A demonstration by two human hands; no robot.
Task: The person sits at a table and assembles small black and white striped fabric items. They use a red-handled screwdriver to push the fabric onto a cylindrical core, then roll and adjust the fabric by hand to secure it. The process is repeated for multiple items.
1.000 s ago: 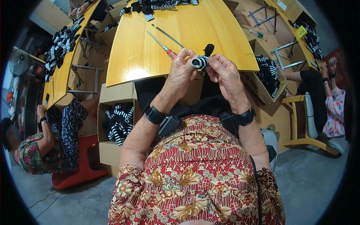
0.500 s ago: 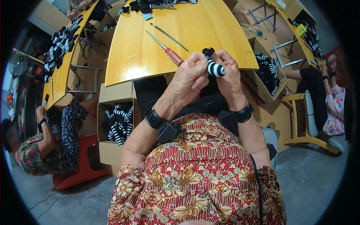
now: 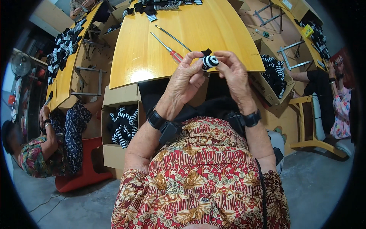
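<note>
Just beyond the near edge of the yellow table, a small rolled knit piece [image 3: 209, 62] with black and white stripes is held up between my hands. A black bunched part sticks out at its far side; whether it is a sock or a glove I cannot tell. My left hand [image 3: 187, 74] pinches its left side between thumb and fingers. My right hand [image 3: 233, 74] is closed at its rounded right end, thumb and fingertips against the knit. A screwdriver [image 3: 176, 56] with a red handle lies on the table by my left hand, and a thin dark rod [image 3: 171, 37] lies beside it.
The yellow table [image 3: 141, 57] carries a pile of striped knits [image 3: 160, 5] at its far edge. Cardboard boxes of striped knits stand at left [image 3: 124, 126] and right [image 3: 273, 76]. Co-workers sit at side tables, one by a red chair [image 3: 82, 168].
The striped knit piece has shifted left and its end has turned up toward me. My right hand has opened somewhat and moved to that rounded end; my left still pinches the side.
</note>
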